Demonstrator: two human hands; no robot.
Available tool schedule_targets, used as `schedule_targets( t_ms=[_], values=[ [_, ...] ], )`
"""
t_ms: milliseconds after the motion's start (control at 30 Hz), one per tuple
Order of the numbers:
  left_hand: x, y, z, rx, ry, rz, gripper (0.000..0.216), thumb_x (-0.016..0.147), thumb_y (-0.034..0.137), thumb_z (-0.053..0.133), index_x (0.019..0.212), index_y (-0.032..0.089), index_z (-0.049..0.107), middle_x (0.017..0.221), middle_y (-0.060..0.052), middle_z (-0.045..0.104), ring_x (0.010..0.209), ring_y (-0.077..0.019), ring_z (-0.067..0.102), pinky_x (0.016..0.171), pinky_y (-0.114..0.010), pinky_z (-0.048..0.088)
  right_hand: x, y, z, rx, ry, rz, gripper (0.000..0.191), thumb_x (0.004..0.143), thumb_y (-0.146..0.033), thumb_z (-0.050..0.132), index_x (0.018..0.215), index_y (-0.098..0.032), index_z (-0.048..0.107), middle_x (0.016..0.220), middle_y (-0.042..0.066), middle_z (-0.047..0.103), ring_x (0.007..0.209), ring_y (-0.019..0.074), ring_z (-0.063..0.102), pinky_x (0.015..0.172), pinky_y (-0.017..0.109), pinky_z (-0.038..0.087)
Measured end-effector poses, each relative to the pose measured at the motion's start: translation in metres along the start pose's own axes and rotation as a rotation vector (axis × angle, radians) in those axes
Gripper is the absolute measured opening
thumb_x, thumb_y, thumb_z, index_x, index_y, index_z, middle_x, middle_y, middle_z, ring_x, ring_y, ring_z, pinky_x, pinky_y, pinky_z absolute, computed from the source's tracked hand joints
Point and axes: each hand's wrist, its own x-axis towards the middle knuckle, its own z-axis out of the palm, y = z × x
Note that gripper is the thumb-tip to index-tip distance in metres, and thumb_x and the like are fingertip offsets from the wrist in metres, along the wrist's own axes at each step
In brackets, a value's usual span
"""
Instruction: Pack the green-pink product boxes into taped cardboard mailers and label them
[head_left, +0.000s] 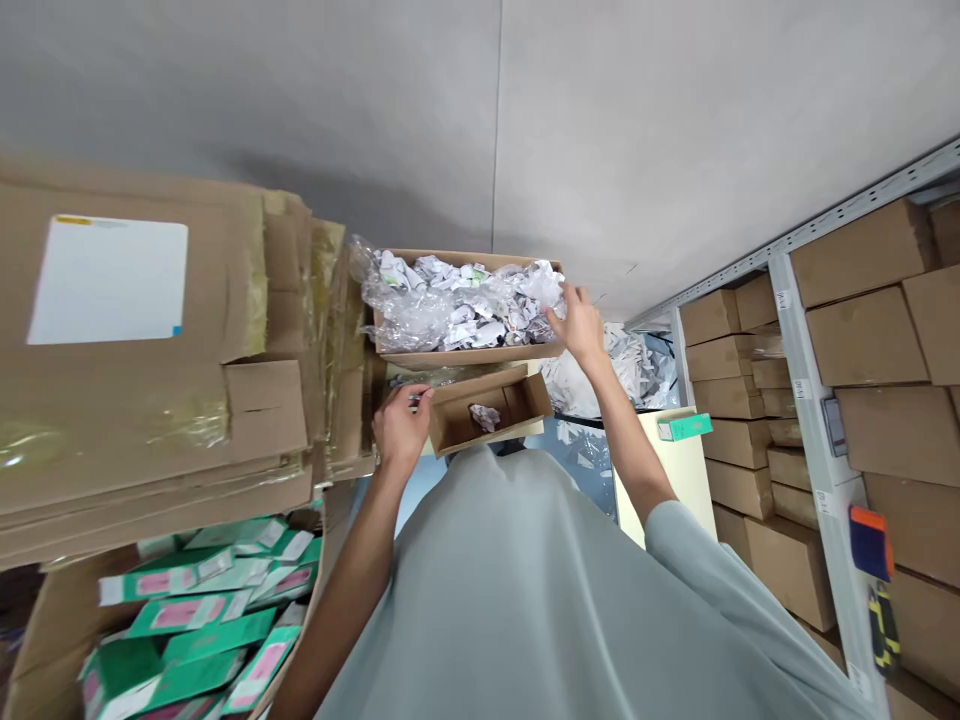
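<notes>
Standing open just before the grey shirt [495,590] is one small box [517,402], long, narrow, of plain brown cardboard. Inside it lies one crumpled wad [486,417], whitish with darker marks. Directly beyond the small box there is one large box [465,357], also brown, filled to the rim with crumpled paper [487,333], too mixed to be counted; clear plastic film [409,318] covers its left part.

Two hands are seen. The left hand [403,425] is at the left end of the small box, with thumb and forefinger near together; I cannot tell what they pinch, if anything. The right hand [581,325], beyond the small box and to its right, has thumb and forefinger apart on the crumpled paper; whether it grips is not clear.

Right of the small box, one green carton [685,427] lies on a cream panel [679,480]. Far to its left, many green cartons [217,610] overlap, so I cannot count them exactly.
</notes>
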Motion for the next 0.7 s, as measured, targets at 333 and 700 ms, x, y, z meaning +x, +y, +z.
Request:
schedule_targets(
  t_ms=[333, 700],
  values=[
    [-0.005, -0.004, 0.005, -0.044, 0.023, -0.021, 0.024, 0.102, 0.042, 0.063, 0.104, 0.024, 0.078, 0.114, -0.013, 0.084, 0.097, -0.0324, 0.080, 0.093, -0.043, 0.059, 0.043, 0.005, 0.015, -0.030, -0.051, 0.050, 0.048, 0.117, -0.030, 0.048, 0.161, -0.019, 0.064, 0.149, 0.020, 0.072, 0.126, 0.0346, 0.076, 0.112, 0.049, 0.060],
    [-0.015, 0.005, 0.001, -0.058, -0.006, -0.036, 0.021, 0.103, 0.035, 0.063, 0.109, 0.023, 0.078, 0.119, -0.011, 0.085, 0.104, -0.0286, 0.079, 0.096, -0.037, 0.059, -0.092, 0.001, -0.005, 0.264, -0.084, -0.226, 0.049, 0.118, -0.052, 0.052, 0.156, -0.027, 0.071, 0.145, 0.012, 0.078, 0.101, 0.0268, 0.080, 0.106, 0.042, 0.064]
  ],
)
